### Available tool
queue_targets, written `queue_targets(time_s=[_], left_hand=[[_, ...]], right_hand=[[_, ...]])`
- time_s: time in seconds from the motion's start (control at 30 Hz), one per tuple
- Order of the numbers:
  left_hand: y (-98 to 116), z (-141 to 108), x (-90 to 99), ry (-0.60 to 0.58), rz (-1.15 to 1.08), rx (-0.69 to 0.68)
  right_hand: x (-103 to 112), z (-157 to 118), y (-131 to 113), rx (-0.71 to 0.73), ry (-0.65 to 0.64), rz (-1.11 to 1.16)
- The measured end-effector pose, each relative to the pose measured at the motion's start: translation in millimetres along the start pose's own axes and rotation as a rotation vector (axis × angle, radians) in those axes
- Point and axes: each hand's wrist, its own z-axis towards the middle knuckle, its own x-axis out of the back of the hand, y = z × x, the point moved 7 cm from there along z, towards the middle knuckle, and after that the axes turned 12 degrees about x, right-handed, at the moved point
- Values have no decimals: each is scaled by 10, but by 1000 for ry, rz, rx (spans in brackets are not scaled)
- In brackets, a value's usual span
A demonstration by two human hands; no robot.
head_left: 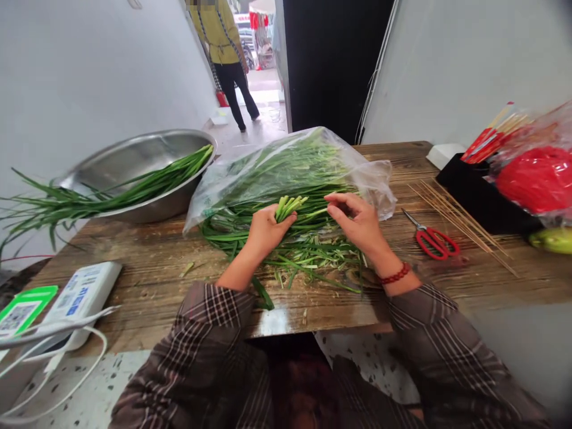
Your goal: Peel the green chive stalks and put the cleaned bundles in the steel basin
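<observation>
- While the left hand (267, 231) is closing its grip around a small bunch of chives (289, 207), cut ends are pointing up and away from the person.
- Right hand (357, 223) is sitting just beside that bunch, its fingertips (331, 205) pinching a single stalk that runs across to the bunch.
- Both hands are hovering over a loose pile of chives (308, 250) lying on the wooden desk (147, 268), half spilling out of a clear plastic bag (286, 161).
- Steel bowl (138, 161) is sitting to the left on the desk, with more long chives draped over its rim.
- Red scissors (431, 238) are lying to the right of the right hand, apart from it, next to a spread of bamboo skewers (460, 220).
- Red bead bracelet (395, 275) is sitting on the right wrist.
- Another person (226, 53) is standing in the doorway at the back, well apart.
</observation>
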Motion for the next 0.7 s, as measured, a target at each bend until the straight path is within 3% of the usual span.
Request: queue_targets(time_s=[0.37,0.7], left_hand=[[126,-113,-170,-30,142,-90],[179,-178,-231,-46,243,-104]], right_hand=[[-187,-44,-108,177,-231,-209],[-328,-116,-18,131,-328,-220]])
